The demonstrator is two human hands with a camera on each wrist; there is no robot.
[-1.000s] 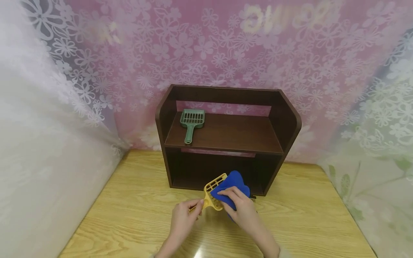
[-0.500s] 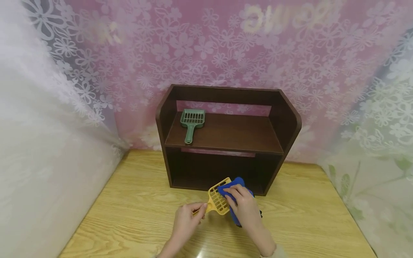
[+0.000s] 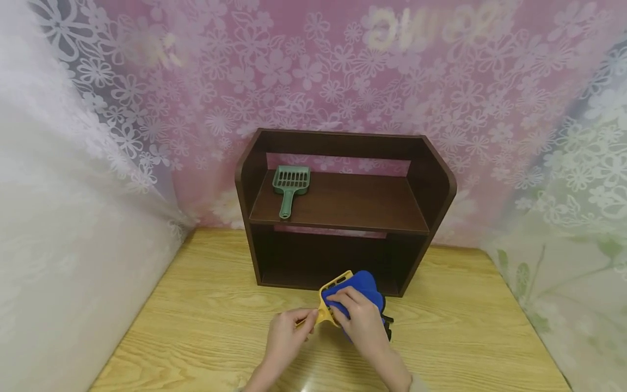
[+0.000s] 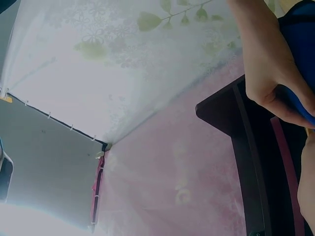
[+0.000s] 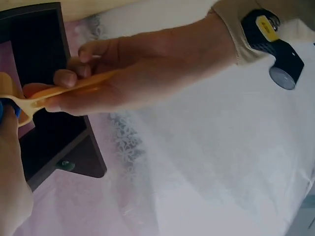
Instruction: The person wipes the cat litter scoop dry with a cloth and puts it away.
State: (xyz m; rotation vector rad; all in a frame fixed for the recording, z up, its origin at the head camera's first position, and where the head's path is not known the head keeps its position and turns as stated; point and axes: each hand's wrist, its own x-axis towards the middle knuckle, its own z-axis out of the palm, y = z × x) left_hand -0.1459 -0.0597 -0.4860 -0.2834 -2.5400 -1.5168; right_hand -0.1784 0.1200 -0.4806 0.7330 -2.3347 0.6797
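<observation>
In the head view my left hand (image 3: 286,338) pinches the handle of a yellow slotted litter scoop (image 3: 324,314) over the table, thumb on top. The right wrist view shows that handle (image 5: 74,87) lying along the left fingers. My right hand (image 3: 363,322) holds a blue glove-like cloth (image 3: 363,282) with black strap-like ends, its fingertips pressing it against the slotted head. The cloth covers most of the slots; a few show along the far rim. In the left wrist view the right hand (image 4: 270,73) is bent over the blue cloth (image 4: 300,42).
A dark brown two-tier shelf (image 3: 343,209) stands behind the hands, close to the scoop's head. A green litter scoop (image 3: 289,190) lies on its upper tier at the left. The wood-grain table (image 3: 196,305) is bounded by patterned curtains (image 3: 313,76).
The right hand has moved the blue cloth back and forth over the scoop's head and now covers more slots than half a second ago. The scoop has shifted slightly right.
</observation>
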